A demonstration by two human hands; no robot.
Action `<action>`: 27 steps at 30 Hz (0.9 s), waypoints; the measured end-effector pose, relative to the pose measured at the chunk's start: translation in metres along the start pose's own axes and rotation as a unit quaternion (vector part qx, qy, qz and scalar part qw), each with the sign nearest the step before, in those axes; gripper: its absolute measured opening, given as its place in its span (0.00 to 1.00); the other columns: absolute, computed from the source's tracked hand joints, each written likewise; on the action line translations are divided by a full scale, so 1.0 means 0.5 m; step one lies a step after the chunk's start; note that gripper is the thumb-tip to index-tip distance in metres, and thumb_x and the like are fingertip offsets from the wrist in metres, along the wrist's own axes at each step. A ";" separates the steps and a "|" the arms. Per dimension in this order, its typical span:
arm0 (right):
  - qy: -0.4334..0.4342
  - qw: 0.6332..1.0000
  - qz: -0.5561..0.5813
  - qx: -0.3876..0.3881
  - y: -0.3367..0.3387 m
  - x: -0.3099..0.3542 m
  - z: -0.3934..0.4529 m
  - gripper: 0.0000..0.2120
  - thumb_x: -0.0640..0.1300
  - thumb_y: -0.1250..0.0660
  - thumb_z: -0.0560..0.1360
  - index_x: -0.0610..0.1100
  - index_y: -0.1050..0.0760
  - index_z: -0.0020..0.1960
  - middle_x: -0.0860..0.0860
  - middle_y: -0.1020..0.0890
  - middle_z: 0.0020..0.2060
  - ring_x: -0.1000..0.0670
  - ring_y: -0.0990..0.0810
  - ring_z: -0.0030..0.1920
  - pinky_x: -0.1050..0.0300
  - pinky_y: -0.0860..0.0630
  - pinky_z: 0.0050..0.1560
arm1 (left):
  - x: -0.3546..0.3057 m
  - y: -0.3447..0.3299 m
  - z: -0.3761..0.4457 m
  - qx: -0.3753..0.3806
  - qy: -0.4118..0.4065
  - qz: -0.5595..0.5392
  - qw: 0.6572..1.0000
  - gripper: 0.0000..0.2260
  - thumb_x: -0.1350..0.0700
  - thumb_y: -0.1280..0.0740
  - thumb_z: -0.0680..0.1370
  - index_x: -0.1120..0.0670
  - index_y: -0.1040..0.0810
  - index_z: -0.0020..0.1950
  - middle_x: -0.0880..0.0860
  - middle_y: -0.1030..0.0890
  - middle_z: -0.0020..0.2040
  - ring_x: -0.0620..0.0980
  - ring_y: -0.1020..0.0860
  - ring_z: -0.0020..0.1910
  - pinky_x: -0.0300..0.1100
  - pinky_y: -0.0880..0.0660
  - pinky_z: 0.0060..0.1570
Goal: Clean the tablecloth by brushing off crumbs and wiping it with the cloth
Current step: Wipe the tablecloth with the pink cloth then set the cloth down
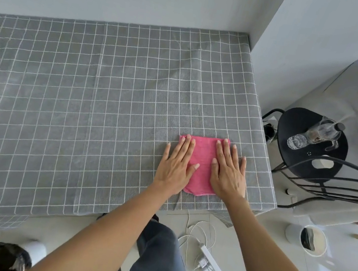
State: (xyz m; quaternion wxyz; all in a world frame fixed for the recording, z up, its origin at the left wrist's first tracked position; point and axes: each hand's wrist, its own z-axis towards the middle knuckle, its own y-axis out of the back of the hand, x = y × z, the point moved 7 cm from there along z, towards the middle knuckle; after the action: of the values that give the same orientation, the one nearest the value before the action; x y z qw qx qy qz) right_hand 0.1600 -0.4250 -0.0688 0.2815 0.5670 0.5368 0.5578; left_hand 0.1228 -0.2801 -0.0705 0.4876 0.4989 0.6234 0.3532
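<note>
Both hands lie flat, fingers spread and palms down, on a pink cloth [203, 162] near the front right corner of the table: the left hand [176, 165] covers its left edge and the right hand [228, 171] its right side, with a strip of pink showing between them. Neither hand pinches anything; they simply press down. The cloth sits folded into a rough rectangle on the grey tablecloth [85, 97], checked with thin white lines, which reaches back to the white wall. A faint pale smudge shows at the tablecloth's far left edge. On the floor below the table's edge lies a white power strip [210, 258] with cables. To the right stands a black stool [300, 131] bearing a clear bottle [323, 131].
</note>
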 end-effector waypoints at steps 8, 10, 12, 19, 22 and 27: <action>-0.009 1.000 0.007 -0.007 -0.006 -0.004 0.000 0.26 0.57 0.61 0.81 0.56 0.58 0.78 0.59 0.57 0.77 0.53 0.61 0.77 0.48 0.66 0.74 | 0.010 -0.005 0.002 -0.009 -0.012 -0.001 1.000 0.31 0.37 0.64 0.78 0.52 0.68 0.76 0.49 0.67 0.76 0.46 0.66 0.75 0.52 0.65 0.73; -0.013 1.000 -0.003 -0.006 -0.007 -0.003 -0.002 0.27 0.57 0.61 0.81 0.56 0.59 0.78 0.59 0.58 0.77 0.53 0.61 0.77 0.48 0.66 0.74 | 0.008 -0.005 0.001 -0.004 -0.005 0.013 1.000 0.31 0.38 0.64 0.78 0.52 0.70 0.75 0.50 0.68 0.76 0.47 0.66 0.75 0.52 0.66 0.73; -0.017 1.000 -0.013 0.004 -0.009 -0.004 -0.002 0.27 0.56 0.62 0.81 0.55 0.60 0.78 0.59 0.59 0.77 0.52 0.62 0.77 0.47 0.65 0.74 | 0.006 -0.005 0.000 0.005 -0.001 0.018 1.000 0.31 0.38 0.64 0.78 0.53 0.70 0.75 0.50 0.69 0.76 0.47 0.67 0.75 0.52 0.67 0.73; -0.023 0.999 -0.025 0.043 0.017 0.015 0.014 0.25 0.52 0.56 0.83 0.50 0.55 0.79 0.53 0.55 0.78 0.49 0.58 0.78 0.44 0.62 0.74 | 0.001 0.029 0.004 0.041 -0.017 0.002 0.999 0.31 0.39 0.64 0.79 0.54 0.65 0.77 0.51 0.64 0.77 0.48 0.64 0.76 0.51 0.67 0.72; -0.036 0.998 -0.022 0.044 0.053 0.018 0.026 0.26 0.52 0.56 0.83 0.46 0.52 0.79 0.49 0.54 0.78 0.48 0.57 0.78 0.45 0.60 0.75 | 0.019 0.072 0.011 0.035 -0.014 0.001 0.999 0.29 0.41 0.60 0.82 0.54 0.62 0.77 0.52 0.63 0.78 0.48 0.62 0.76 0.52 0.67 0.71; -0.039 0.995 -0.054 0.072 0.119 0.054 0.074 0.27 0.52 0.55 0.83 0.45 0.54 0.79 0.46 0.54 0.78 0.46 0.57 0.78 0.42 0.57 0.76 | 0.099 0.176 0.018 0.015 0.025 0.015 0.999 0.29 0.42 0.59 0.82 0.56 0.59 0.78 0.54 0.60 0.78 0.50 0.59 0.77 0.56 0.62 0.73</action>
State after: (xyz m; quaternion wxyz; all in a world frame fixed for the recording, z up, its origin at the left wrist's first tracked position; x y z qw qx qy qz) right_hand 0.2069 -0.4056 -0.0132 0.2906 0.5775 0.5941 0.4786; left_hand 0.1547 -0.2103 -0.0043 0.4590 0.5062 0.6333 0.3632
